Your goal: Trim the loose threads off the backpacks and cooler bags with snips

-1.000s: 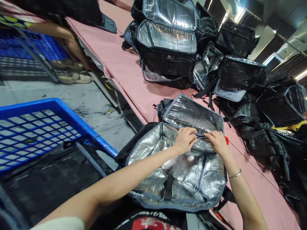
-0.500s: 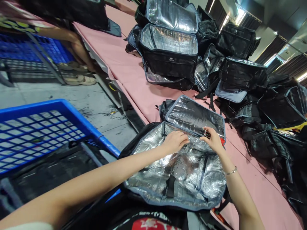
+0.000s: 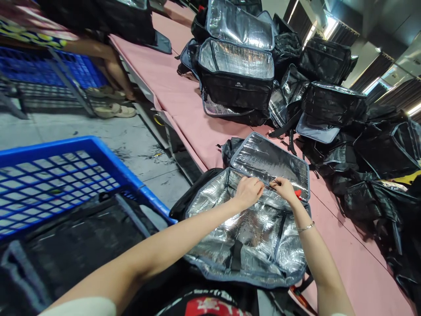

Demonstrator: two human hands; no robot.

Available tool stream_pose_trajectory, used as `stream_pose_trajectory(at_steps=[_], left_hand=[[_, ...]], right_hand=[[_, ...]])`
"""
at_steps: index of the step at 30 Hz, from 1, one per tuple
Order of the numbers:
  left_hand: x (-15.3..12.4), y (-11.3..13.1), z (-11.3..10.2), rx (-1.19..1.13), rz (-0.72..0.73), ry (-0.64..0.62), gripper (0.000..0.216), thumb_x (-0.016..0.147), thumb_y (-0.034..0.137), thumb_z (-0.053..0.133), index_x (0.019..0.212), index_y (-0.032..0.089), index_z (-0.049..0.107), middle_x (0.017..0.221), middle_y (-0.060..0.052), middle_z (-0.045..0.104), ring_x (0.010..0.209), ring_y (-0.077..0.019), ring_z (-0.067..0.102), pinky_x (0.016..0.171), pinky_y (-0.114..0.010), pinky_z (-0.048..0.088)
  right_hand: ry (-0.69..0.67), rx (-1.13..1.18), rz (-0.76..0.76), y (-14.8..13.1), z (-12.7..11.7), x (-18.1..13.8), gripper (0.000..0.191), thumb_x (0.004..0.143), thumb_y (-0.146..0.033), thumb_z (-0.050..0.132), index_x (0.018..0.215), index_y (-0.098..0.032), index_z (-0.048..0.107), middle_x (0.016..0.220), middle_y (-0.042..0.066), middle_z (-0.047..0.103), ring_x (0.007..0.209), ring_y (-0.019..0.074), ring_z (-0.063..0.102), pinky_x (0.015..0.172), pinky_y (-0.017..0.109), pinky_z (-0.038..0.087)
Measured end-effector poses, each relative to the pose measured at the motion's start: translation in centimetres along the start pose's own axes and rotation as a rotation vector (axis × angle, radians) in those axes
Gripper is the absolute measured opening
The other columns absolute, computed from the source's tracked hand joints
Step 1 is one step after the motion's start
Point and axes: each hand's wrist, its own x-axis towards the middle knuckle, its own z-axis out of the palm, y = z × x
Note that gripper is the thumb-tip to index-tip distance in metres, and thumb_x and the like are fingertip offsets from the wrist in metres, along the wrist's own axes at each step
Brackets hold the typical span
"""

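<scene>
An insulated cooler bag lies open in front of me, its crinkled silver lining facing up. Its silver-lined lid is folded back on the far side. At the seam between lid and body, my left hand is closed with its fingertips on the edge of the bag. Just right of it, my right hand is pinched over the same seam; what sits between its fingers is too small and hidden to make out. A small red piece shows beside the right wrist.
A blue plastic crate with a black bag in it stands at my left. Another open cooler bag and several black bags are piled along the pink-covered table. A person's leg shows at upper left.
My right hand has moved left towards my left hand, and its fingers have closed from a looser grip around something dark. The left hand has shifted slightly right. The view has drifted a little.
</scene>
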Motion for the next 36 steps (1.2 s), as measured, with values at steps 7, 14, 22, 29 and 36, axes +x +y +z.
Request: stream_pose_trajectory(at_steps=[7,14,22,29,36], left_hand=[[-0.4,-0.1,-0.3,-0.208,0.000,-0.012,0.017,0.084,0.021,0.042,0.075,0.017,0.056,0.072,-0.002,0.060,0.066,-0.0133,0.053,0.068,-0.028,0.035],[0.0,-0.2,-0.6,-0.269,-0.038,-0.058,0.014,0.081,0.020,0.045,0.073,0.017,0.056,0.071,-0.001,0.061,0.066,-0.0126,0.053,0.067,-0.028,0.035],[0.1,-0.1,-0.8,-0.266,-0.051,-0.063,0.012,0.080,0.020,0.047,0.073,0.017,0.056,0.071,0.000,0.061,0.065,-0.0124,0.053,0.067,-0.027,0.035],[0.2,-0.2,-0.8,-0.282,-0.044,-0.060,0.011,0.079,0.018,0.047,0.072,0.017,0.056,0.071,0.000,0.061,0.065,-0.0120,0.053,0.066,-0.027,0.034],[0.4,0.0,-1.3,-0.279,-0.085,-0.137,0.014,0.080,0.020,0.045,0.074,0.016,0.057,0.075,-0.002,0.061,0.069,-0.0134,0.054,0.069,-0.028,0.035]], right_hand=[[0.242,-0.029,-0.079,-0.2,-1.3,-2.1,0.024,0.079,-0.033,0.051,0.098,-0.018,0.055,0.093,0.008,0.061,0.084,0.0205,0.055,0.073,0.031,0.040],[0.213,-0.498,-0.402,0.3,-3.2,-4.2,0.015,0.088,-0.021,0.044,0.094,-0.021,0.058,0.088,0.007,0.061,0.083,0.0215,0.050,0.067,0.033,0.030],[0.174,-0.572,-0.474,-1.4,-2.5,-3.7,0.013,0.089,-0.023,0.047,0.096,-0.022,0.058,0.091,0.006,0.062,0.081,0.0196,0.049,0.066,0.033,0.026],[0.161,-0.576,-0.469,-0.8,-3.1,-3.9,0.014,0.089,-0.021,0.045,0.097,-0.021,0.057,0.094,0.006,0.062,0.083,0.0195,0.049,0.067,0.032,0.026],[0.155,-0.587,-0.443,-1.2,-2.7,-3.5,0.012,0.088,-0.019,0.047,0.089,-0.021,0.058,0.086,0.005,0.062,0.080,0.0190,0.049,0.066,0.032,0.026]])
